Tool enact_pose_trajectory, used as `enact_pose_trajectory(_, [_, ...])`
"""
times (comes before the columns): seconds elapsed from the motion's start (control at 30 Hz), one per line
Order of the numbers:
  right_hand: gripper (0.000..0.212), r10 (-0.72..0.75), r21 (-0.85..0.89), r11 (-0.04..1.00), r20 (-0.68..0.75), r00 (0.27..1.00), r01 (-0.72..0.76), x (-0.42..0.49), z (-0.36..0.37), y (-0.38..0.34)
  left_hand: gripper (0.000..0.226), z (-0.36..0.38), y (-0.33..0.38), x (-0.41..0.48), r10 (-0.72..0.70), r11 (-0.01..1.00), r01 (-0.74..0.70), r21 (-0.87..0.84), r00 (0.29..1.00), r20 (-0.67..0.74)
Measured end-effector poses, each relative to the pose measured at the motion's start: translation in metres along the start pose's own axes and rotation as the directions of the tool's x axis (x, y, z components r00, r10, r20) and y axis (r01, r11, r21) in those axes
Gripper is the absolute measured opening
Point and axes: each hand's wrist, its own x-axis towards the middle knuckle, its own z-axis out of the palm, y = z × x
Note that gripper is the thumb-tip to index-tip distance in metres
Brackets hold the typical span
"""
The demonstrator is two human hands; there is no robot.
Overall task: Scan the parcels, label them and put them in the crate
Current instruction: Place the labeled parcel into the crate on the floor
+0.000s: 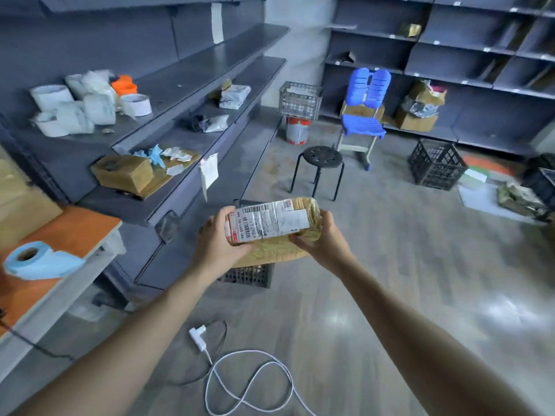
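Two hands hold one parcel point(271, 225) up in the air, right over the black crate point(249, 276) on the floor point(390, 265). The left hand point(217, 240) grips the left end w/ fingers curled round it, & the right hand point(326, 235) grips the right end the same way. The parcel is a brown box w/ shiny tape & a white label point(261, 219) facing up, so it looks ready to go in the crate. What could go wrong: the tape looks slick, so the box could slip if one hand lets go too soon, hit the crate rim & bounce out. Something brown shows just under the parcel. Can't tell if it's part of this box or another one in the crate, so there may be less room inside. A white cable point(249, 370) w/ a plug lies on the floor close by, & a step could trip on it. The floor is grey, smooth & a bit shiny. Room: dark shelves point(195, 70) w/ rolls, bags & boxes on the left, an orange table point(69, 232) w/ a blue roll point(33, 259), a black stool point(319, 160), a blue chair point(365, 106) & a 2nd black crate point(435, 166) farther off.
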Motion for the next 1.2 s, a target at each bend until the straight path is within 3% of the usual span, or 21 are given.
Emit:
enact_pose_trajectory(0.3, [0.077,0.008,0.007,1.000,0.048,0.999,-0.009,0.097,-0.061,0.065,0.078,0.086,0.042,0.084,-0.012,0.998,0.014,0.056,0.999,-0.041])
enact_pose_trajectory(0.53, [0.076,-0.003,-0.011,1.000,0.119,0.993,0.004,0.218,-0.054,0.095,0.077,0.131,0.026,0.182,-0.078,0.995,0.084,0.046,0.990,-0.115])
enact_pose_trajectory(0.73, [0.077,-0.047,-0.077,0.995,0.237,0.970,0.067,0.367,-0.022,0.096,0.083,0.148,-0.009,0.301,-0.214,0.976,0.216,-0.006,0.965,-0.151])
enact_pose_trajectory(1.0, [0.077,-0.072,-0.098,0.987,0.434,0.898,0.126,0.516,0.054,0.091,0.081,0.151,-0.081,0.408,-0.410,0.909,0.383,-0.162,0.889,-0.202])
enact_pose_trajectory(1.2, [0.079,-0.091,-0.133,0.969,0.594,0.799,0.209,0.599,0.121,0.113,0.075,0.181,-0.143,0.444,-0.576,0.813,0.500,-0.298,0.766,-0.286])
